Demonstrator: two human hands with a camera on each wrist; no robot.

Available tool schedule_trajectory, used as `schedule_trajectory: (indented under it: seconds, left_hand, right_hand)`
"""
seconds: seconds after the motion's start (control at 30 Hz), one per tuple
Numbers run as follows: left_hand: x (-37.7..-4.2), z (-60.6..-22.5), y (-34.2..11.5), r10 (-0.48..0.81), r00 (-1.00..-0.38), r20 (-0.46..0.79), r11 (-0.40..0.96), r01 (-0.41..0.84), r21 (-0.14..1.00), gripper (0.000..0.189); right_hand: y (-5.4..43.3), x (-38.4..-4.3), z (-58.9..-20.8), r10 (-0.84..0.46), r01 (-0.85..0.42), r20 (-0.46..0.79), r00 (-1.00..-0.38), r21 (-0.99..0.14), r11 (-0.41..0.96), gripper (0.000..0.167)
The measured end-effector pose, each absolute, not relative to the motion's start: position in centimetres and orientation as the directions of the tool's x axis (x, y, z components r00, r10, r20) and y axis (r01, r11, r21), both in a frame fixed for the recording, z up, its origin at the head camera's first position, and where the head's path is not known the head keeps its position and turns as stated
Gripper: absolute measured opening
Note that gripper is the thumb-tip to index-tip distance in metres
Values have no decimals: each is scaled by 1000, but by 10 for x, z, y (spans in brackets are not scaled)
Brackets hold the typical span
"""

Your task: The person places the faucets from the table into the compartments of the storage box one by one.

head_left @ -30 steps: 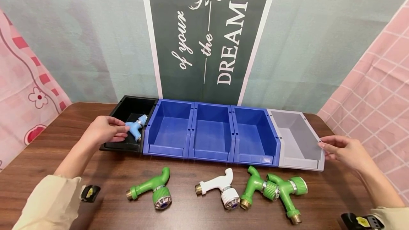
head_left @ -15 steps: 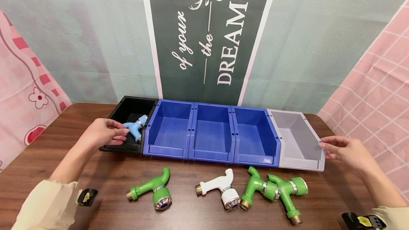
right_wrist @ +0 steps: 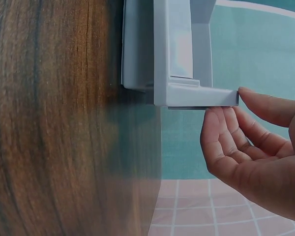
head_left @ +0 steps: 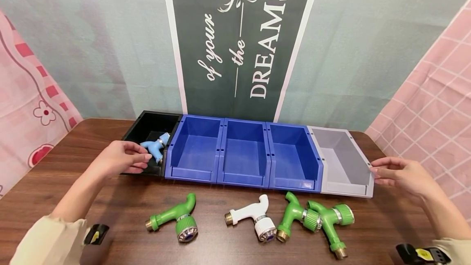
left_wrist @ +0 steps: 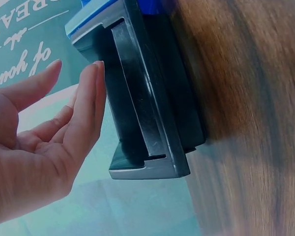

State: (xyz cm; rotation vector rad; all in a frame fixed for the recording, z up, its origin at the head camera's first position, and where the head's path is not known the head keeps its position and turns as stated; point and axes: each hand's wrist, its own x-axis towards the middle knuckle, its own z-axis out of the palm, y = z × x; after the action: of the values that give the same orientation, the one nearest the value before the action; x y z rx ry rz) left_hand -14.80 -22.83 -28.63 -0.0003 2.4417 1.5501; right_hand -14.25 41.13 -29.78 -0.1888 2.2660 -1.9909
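Observation:
A light blue tap (head_left: 156, 147) lies in the black bin (head_left: 147, 114) at the left end of the row. My left hand (head_left: 123, 158) hovers over that bin's front with thumb and fingers parted. In the left wrist view nothing sits between them, and the bin's front lip (left_wrist: 155, 88) is beside the fingertips. At the right end, my right hand (head_left: 406, 175) is at the outer side of the grey bin (head_left: 362, 156). The right wrist view has the thumb (right_wrist: 270, 105) on the rim's corner and curled fingers against the wall.
Three blue bins (head_left: 243, 181) stand side by side between the black and grey ones. In front on the wooden table (head_left: 125, 232) lie a green tap (head_left: 176, 216), a white tap (head_left: 254, 212) and two more green taps (head_left: 294, 212). A printed curtain (head_left: 235, 105) hangs behind.
My left hand has let go of the light blue tap and drawn back slightly toward me. The tap stays in the black bin. The right thumb has shifted slightly outward at the grey rim.

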Motion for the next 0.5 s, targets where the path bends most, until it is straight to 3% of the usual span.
schedule_trajectory:
  seconds: [0.5]
  left_hand:
    - [-130,-292,-220,221,-943,-248,493,-111,863,25]
  right_hand:
    - [416,-146,-302,-154,12,-39,-987,-985,172,23]
